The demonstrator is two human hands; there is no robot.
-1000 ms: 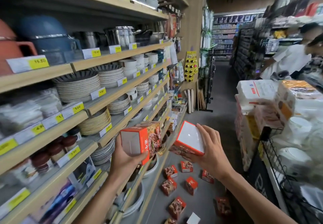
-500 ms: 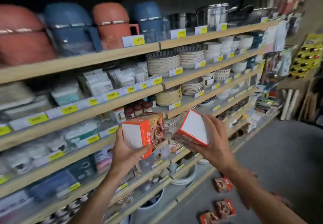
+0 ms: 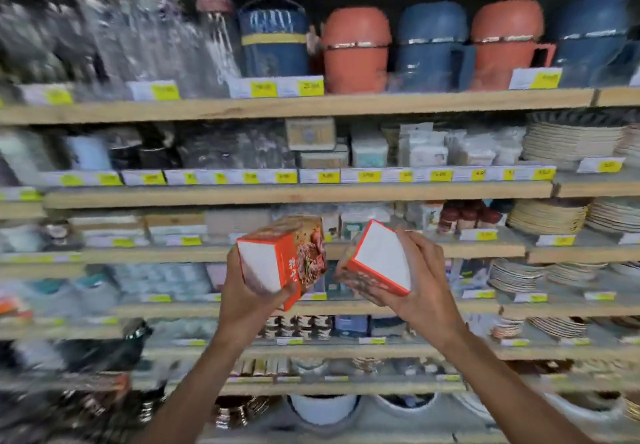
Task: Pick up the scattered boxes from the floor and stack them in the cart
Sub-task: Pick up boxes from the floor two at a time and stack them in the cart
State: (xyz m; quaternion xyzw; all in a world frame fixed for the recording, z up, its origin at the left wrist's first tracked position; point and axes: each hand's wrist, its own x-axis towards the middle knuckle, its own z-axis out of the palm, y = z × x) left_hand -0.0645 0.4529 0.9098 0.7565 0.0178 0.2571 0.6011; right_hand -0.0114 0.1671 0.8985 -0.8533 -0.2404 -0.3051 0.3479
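I hold two small orange and white boxes at chest height in front of the shelves. My left hand (image 3: 247, 299) grips one box (image 3: 284, 258) from below, its food picture facing right. My right hand (image 3: 414, 291) grips the other box (image 3: 379, 263), tilted, its white face turned up toward me. The two boxes are a little apart. The cart and the boxes on the floor are out of view.
Wooden store shelves (image 3: 298, 105) fill the whole view, close ahead. They carry blue and orange jugs (image 3: 356, 48), stacked plates (image 3: 571, 138), small packets and yellow price tags. White bowls (image 3: 323, 407) stand on the lowest shelf. The picture is blurred.
My view has swung left, from the aisle and cart to straight at the shelves. The floor boxes have left the frame. Both hands keep holding their boxes.
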